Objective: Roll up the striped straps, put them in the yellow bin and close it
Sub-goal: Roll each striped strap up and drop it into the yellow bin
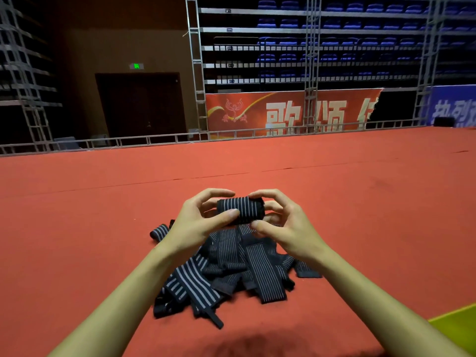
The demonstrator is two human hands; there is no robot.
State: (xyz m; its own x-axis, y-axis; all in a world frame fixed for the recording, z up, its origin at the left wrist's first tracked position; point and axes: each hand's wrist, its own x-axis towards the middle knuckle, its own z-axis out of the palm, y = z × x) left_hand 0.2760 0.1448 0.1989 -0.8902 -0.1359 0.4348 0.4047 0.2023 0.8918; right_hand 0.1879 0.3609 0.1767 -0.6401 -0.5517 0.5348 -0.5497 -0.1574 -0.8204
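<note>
Both hands are raised together above the pile of striped straps (231,264), each closed around one end of a single rolled strap (240,210). The left hand (198,222) grips the roll's left end, thumb laid along its near face and fingers curled over the far side. The right hand (286,225) holds the right end, thumb at the lower near edge, fingers arched over the top; its fingers are bent, not clenched. The rolled strap is a short, fat cylinder of black woven elastic with thin pale lengthwise stripes, lying roughly level between the hands; a tail of the same strap appears to hang from its underside towards the pile, though the join is partly hidden by the right thumb. The pile lies directly beneath the hands on the red carpet (77,215): several flat, limp bands, black with grey-white stripes, overlapping at odd angles, some ends plain black. One narrow end pokes out at the pile's near left edge. The carpet is matt and finely textured, with a seam line running across beyond the pile. Near the pile, to its right at the frame's lower corner, a corner of the yellow bin (456,328) shows, smooth and flat; whether it is open cannot be told. Far beyond the pile stand a metal truss rail (154,140), a red banner (288,112) and rows of blue seats (334,24).
</note>
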